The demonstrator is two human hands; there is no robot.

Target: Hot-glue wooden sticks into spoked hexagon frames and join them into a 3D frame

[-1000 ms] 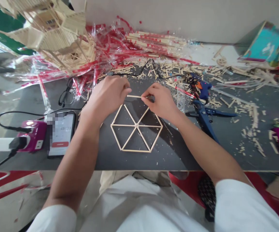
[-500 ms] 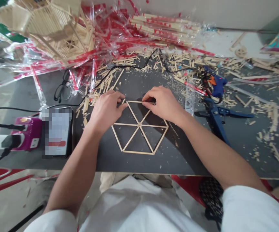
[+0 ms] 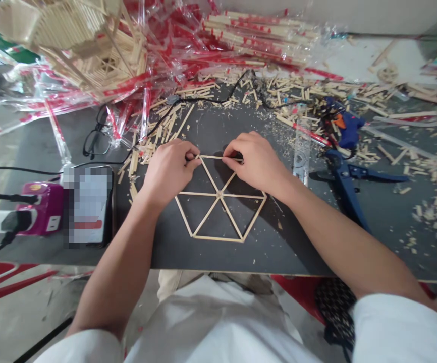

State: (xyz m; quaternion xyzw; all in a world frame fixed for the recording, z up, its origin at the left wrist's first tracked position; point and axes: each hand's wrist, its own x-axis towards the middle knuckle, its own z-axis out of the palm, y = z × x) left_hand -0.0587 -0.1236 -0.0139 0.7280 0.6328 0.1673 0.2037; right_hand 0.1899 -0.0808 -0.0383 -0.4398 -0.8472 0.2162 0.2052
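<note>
The craft stick (image 3: 218, 158) has now come to lie along the top of the hexagonal stick frame (image 3: 218, 238), pinched at its ends by the fingers of the left hand (image 3: 169, 169) and right hand (image 3: 254, 159).

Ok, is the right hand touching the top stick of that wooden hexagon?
Touching. The head view shows the right hand with its fingertips pinching the right end of the top stick of the wooden hexagon.

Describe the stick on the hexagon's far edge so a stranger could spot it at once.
On the dark work table, find the hexagon of wooden sticks. Its far edge is the stick between the left hand and right hand, the only one both hands touch.
</note>
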